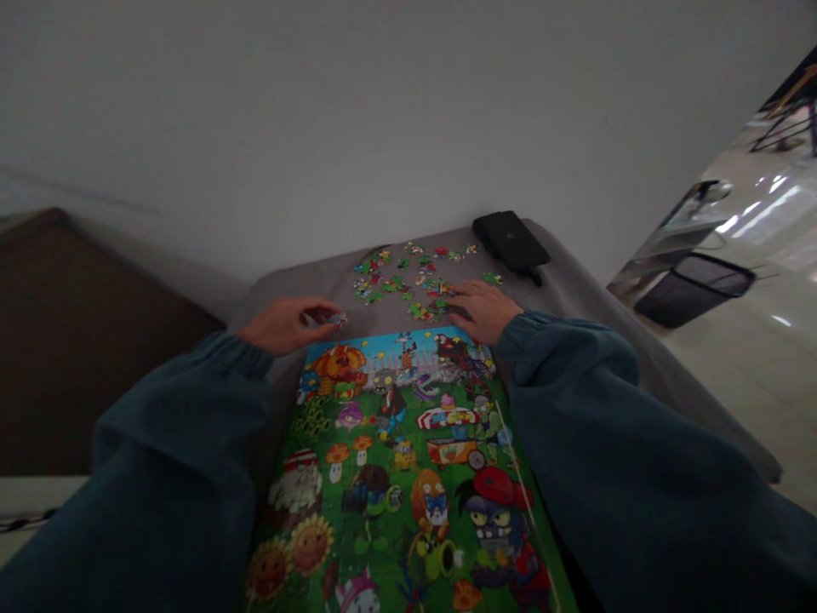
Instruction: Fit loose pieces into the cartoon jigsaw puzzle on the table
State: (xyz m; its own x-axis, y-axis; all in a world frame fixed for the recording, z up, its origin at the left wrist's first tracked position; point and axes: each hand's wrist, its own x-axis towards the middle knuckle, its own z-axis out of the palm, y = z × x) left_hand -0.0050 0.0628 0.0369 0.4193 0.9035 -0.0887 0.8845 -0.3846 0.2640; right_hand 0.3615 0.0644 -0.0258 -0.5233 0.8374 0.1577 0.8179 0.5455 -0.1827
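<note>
My left hand (287,323) is closed, with a jigsaw puzzle piece (340,320) pinched between thumb and fingers just above the cloth. Opposite it, my right hand (480,306) reaches over the near right side of the loose jigsaw pieces (391,285), fingers stretched out and apart, the fingertips at the pieces. Several of these colourful pieces lie scattered on the grey cloth. Below both hands lies a large cartoon picture board (399,451) showing plants and zombies on green. My right wrist is over its far right corner.
A black flat device or case (511,241) lies at the far right of the grey-covered table (287,281), against the wall (357,128). A dark mesh basket (693,294) stands on the tiled floor to the right. At left is a brown panel (82,358).
</note>
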